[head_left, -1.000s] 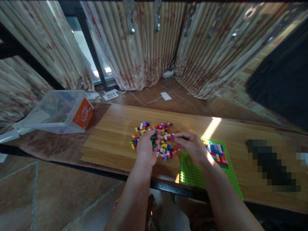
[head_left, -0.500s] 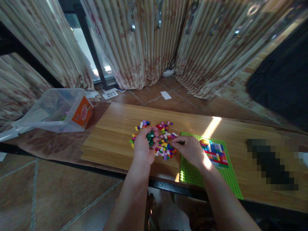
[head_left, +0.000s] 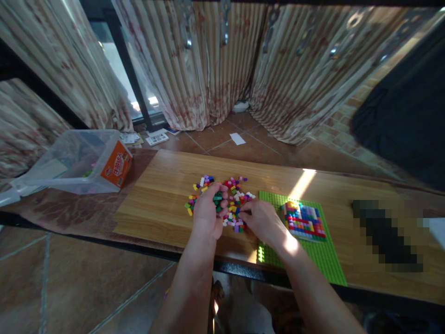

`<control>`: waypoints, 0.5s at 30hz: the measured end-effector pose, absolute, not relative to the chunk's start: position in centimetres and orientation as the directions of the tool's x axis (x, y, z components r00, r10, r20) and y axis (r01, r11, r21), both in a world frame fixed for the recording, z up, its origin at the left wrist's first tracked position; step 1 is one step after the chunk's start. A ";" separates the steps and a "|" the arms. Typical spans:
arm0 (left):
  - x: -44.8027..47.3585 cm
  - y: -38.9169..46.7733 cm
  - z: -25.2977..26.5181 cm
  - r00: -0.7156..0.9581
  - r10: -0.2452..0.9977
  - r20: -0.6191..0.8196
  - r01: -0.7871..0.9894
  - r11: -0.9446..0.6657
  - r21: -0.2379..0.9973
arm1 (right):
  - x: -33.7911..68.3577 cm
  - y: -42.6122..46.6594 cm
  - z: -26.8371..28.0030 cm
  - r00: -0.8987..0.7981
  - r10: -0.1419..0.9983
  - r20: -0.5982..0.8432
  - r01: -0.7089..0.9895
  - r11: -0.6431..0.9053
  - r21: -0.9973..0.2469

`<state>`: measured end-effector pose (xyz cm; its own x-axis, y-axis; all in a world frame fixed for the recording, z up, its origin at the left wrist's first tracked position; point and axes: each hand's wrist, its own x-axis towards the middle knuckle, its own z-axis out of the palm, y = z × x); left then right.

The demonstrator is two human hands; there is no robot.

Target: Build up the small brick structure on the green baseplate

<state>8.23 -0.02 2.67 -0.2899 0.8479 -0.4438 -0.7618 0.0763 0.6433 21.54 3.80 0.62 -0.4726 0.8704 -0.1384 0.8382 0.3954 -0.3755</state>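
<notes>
Hands (head_left: 260, 217) have drawn closer, the clear bin (head_left: 79, 184) holding coloured pieces (head_left: 88, 173).

Daylight: bright at glass door (head_left: 121, 65), beyond tabletop's (head_left: 153, 195) far left corner; room otherwise moderately dim. Sun stripe (head_left: 301, 185): hard-edged, at far edge, right of centre. Glare: right forearm (head_left: 290, 245); green baseplate's (head_left: 330, 264) near left corner. Shadow: deep, beneath near edge. Definition: soft; margins stretched, wide-angle. Pixelated block (head_left: 385, 236): right end.
</notes>
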 end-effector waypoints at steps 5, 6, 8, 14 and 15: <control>8.2 -0.1 2.8 -0.287 0.853 -0.436 -0.755 0.079 0.651 | 21.7 3.9 0.2 -0.475 0.871 -0.125 0.817 0.383 -0.431; 8.2 -0.1 2.8 -0.286 0.853 -0.436 -0.755 0.080 0.651 | 21.7 4.0 0.1 -0.471 0.874 -0.118 0.815 0.379 -0.438; 8.2 -0.1 2.8 -0.286 0.853 -0.437 -0.754 0.082 0.651 | 21.9 4.1 -0.1 -0.461 0.881 -0.103 0.815 0.375 -0.442; 8.0 -0.1 2.9 -0.299 0.843 -0.446 -0.752 0.080 0.655 | 22.9 4.6 -0.5 -0.418 0.908 -0.030 0.827 0.366 -0.427; 8.0 -0.1 2.9 -0.300 0.842 -0.448 -0.752 0.079 0.654 | 23.1 4.7 -0.5 -0.415 0.910 -0.019 0.821 0.366 -0.438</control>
<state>7.96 -0.11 2.88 -0.3003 0.8422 -0.4477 -0.7524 0.0793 0.6539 23.13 4.65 -0.45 -0.4152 0.9096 -0.0189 0.8212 0.3657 -0.4380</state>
